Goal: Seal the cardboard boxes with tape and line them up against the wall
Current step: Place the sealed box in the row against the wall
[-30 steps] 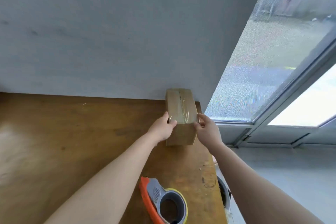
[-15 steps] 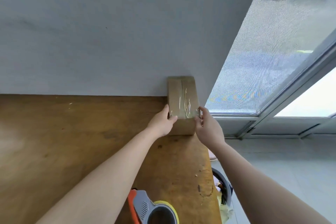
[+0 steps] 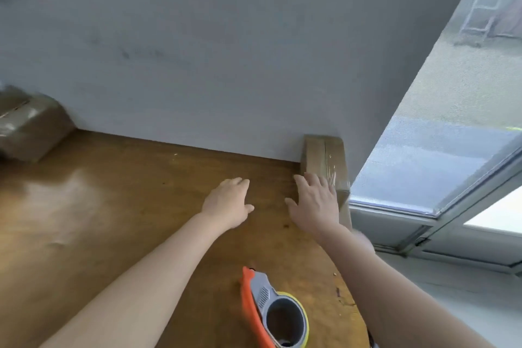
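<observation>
- The small cardboard box (image 3: 323,155) is brown and narrow, and its flaps are closed.
- A strip of clear, shiny tape runs along the seam on its top and bends down over the near edge.
- This box stands on the far right corner of the wooden table (image 3: 113,206), with its back end against the grey wall (image 3: 226,65) and beside the window (image 3: 452,127).
- What is inside the box cannot be seen.
- The left hand (image 3: 227,203) is above the table, with straight fingers, and holds nothing.
- The right hand (image 3: 315,203) is also spread flat and empty; it is just beside the box, but I cannot tell whether it touches it.
- A second box (image 3: 28,130), blurred and also with shiny tape, is at the far left near the wall.
- The orange and grey tape dispenser (image 3: 271,308) lies on the near edge of the table, and it carries a roll with a yellow rim.
</observation>
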Motion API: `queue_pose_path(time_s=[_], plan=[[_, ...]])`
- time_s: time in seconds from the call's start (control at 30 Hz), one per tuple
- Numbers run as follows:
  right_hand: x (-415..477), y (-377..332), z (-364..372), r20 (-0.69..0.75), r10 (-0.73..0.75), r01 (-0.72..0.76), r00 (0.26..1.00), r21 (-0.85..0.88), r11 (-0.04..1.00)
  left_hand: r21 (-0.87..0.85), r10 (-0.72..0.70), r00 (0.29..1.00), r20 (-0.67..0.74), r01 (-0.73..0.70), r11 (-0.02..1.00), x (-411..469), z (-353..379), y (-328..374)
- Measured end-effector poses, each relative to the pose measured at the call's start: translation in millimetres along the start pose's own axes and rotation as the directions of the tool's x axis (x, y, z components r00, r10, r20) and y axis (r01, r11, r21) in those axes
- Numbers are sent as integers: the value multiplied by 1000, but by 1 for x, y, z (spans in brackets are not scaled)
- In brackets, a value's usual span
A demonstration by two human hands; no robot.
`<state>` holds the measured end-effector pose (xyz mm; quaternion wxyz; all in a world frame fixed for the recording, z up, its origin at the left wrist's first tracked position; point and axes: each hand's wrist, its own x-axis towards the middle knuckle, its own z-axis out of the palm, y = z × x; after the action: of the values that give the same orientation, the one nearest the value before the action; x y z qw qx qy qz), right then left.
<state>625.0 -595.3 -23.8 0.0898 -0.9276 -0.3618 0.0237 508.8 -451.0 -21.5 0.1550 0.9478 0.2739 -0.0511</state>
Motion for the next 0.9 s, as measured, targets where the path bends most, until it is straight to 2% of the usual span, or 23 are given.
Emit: queue_pose_path(time_s=[0.3,0.53,0.9], plan=[[-41,-171,4,74,-319,323,945,-35,946,212,-224,952,-208,267,940,-131,-43,-149],[-101,-323,20,104,-481,489,870,-72,869,170,-407,864,-296,467,868,-252,-67,-278],[-164,-506,51,108,-623,632,775,-111,767,173,-496,802,-332,569,804,-383,-85,-427]])
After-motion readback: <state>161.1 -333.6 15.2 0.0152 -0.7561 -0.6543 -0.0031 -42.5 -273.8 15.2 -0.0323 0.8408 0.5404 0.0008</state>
